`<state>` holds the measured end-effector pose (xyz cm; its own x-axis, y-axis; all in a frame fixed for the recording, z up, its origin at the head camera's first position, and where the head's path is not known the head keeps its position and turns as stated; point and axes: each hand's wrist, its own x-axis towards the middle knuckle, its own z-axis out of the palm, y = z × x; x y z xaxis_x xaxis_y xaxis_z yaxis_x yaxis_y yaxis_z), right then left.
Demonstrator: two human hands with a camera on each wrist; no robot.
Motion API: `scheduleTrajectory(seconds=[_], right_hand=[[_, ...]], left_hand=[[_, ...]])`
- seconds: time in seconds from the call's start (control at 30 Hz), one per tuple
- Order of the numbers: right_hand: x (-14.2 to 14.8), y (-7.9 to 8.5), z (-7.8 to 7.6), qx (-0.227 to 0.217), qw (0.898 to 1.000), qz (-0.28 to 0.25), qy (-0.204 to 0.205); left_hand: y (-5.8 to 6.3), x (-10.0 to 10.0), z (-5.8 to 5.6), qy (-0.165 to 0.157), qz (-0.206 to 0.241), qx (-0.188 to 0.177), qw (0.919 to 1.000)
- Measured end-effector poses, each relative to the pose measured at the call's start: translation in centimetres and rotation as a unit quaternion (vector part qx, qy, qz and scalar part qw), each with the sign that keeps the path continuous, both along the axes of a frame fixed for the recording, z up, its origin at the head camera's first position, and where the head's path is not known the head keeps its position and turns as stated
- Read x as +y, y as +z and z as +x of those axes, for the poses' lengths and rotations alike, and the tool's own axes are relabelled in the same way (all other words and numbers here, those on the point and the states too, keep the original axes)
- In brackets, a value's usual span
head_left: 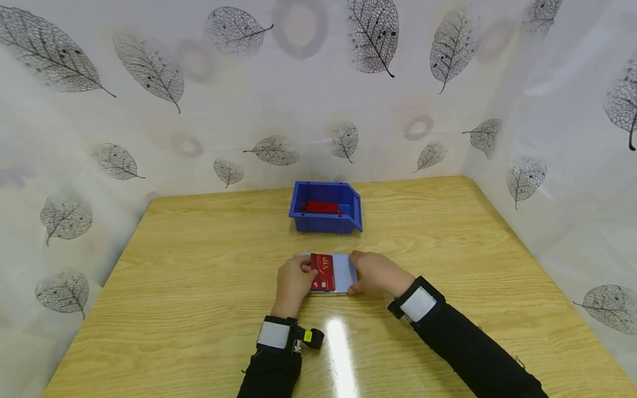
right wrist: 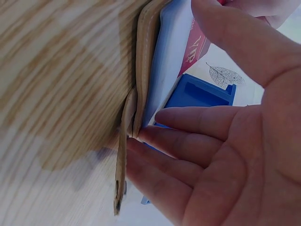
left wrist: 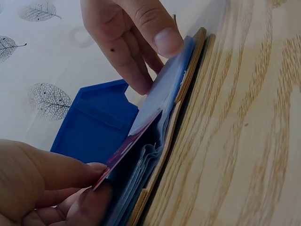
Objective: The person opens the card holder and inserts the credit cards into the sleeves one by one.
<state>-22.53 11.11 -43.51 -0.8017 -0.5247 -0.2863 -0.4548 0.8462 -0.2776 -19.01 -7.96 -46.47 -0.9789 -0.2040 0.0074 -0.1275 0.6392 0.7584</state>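
A brown leather card holder (head_left: 345, 275) lies opened on the table, its clear plastic sleeves (left wrist: 171, 77) facing up. My left hand (head_left: 292, 283) pinches a red card (head_left: 323, 271) with gold VIP lettering between thumb and fingers. In the left wrist view the card slants over the sleeves, its near edge raised and its far edge down at the clear plastic. At the right end, my right hand (head_left: 379, 272) holds the card holder, thumb at the near edge and fingers at the far side. A loose leather strap (right wrist: 121, 160) sticks out beside those fingers.
A blue plastic bin (head_left: 325, 224) stands just behind the card holder, with a red item (head_left: 322, 207) inside. The wooden table (head_left: 199, 265) meets a leaf-patterned curtain (head_left: 278, 99) at the back and sides.
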Motion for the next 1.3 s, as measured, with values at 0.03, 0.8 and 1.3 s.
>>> scheduleTrajectory(seconds=[0.03, 0.8, 1.3], right_hand=[[0.0, 0.0, 0.0, 0.002, 1.000, 0.000, 0.003], [0.1, 0.1, -0.4, 0.010, 1.000, 0.004, 0.001], [-0.5, 0.0, -0.5, 0.046, 0.998, 0.023, 0.025]], left_hand=[[0.0, 0.0, 0.0, 0.000, 0.001, -0.001, 1.0000], [0.1, 1.4, -0.1, -0.007, 0.073, -0.032, 0.9968], [0.6, 3.6, -0.7, -0.069, -0.017, -0.009, 0.9974]])
